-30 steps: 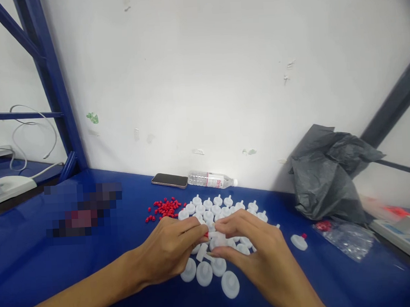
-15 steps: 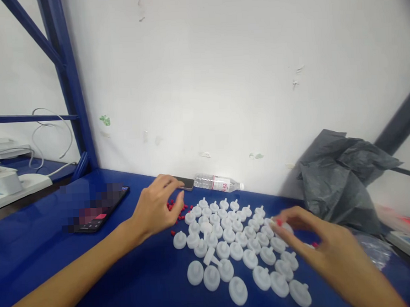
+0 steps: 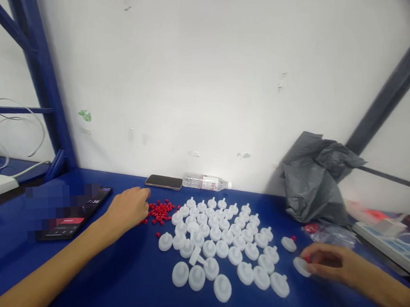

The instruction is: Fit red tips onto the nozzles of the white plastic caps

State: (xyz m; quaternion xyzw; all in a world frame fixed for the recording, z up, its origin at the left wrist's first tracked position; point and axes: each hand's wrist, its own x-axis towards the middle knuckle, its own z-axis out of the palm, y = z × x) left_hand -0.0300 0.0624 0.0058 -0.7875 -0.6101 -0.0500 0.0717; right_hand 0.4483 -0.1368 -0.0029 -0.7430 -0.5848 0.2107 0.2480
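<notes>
White plastic, a round disc (image 3: 301,267) with a short red cap, and it's in the right hand (image 3: 329,262), pinched between thumb and fingers at the right-hand side of the spread! It sits tilted, low over the blue table (image 3: 136,278); whether its rim touches down, I can't tell. Just beyond it, near but apart, lies a second capped disc (image 3: 288,244), its red end pointing away to the right.

Left of that pair, what a crowd: dozens of uncapped white discs (image 3: 215,233), most lying flat with their stems up, many of them rim to rim. One white piece (image 3: 195,256) lies tipped over among them, towards the near side.

Over to the left flank, and here's the left hand (image 3: 129,207), fingers curled, right at the edge of a scatter of small red caps (image 3: 160,211). Is it grasping one? Can't tell, the fingertips are hidden! One lone red cap (image 3: 158,234) sits nearer, away from the main scatter.

Further out, a dark phone (image 3: 163,182) lies flat by the wall (image 3: 187,81), a clear bottle (image 3: 206,182) on its side right next to it. Far left, a lit phone (image 3: 72,221), partly blurred out. And on the right, a crumpled grey bag (image 3: 311,180) slumps behind a clear plastic bag (image 3: 335,236).
</notes>
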